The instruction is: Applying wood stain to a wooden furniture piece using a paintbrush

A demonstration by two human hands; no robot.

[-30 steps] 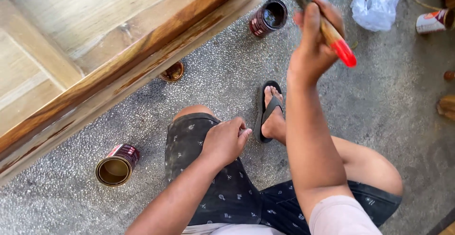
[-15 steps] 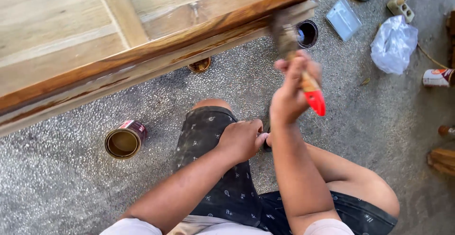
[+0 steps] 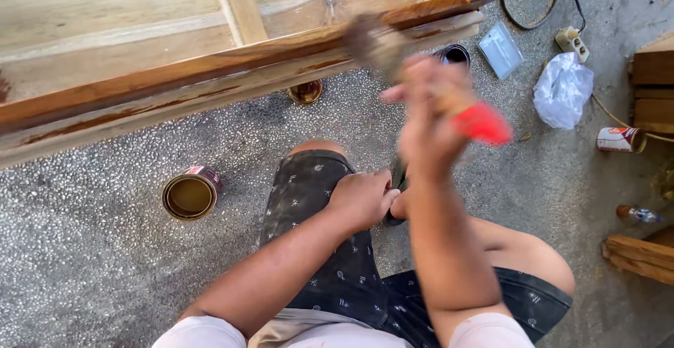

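The right hand (image 3: 428, 120), blurred, has its fingers wrapped around a red-handled paintbrush (image 3: 421, 74) whose bristles sit just beside the stained edge of the wooden door frame (image 3: 210, 74). The left hand (image 3: 361, 197) rests curled on the knee, well below the frame; an open varnish can (image 3: 189, 193) stands on the floor beneath it.

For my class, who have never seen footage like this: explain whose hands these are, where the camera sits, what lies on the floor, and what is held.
The camera is worn on a person's head and looks down at their own arms and knees. The right hand, blurred by motion, holds a paintbrush with a red handle near the wooden door frame. The left hand rests on the knee. On the speckled floor stand an open tin of brown liquid, a second tin, a white plastic bag and a can on its side.
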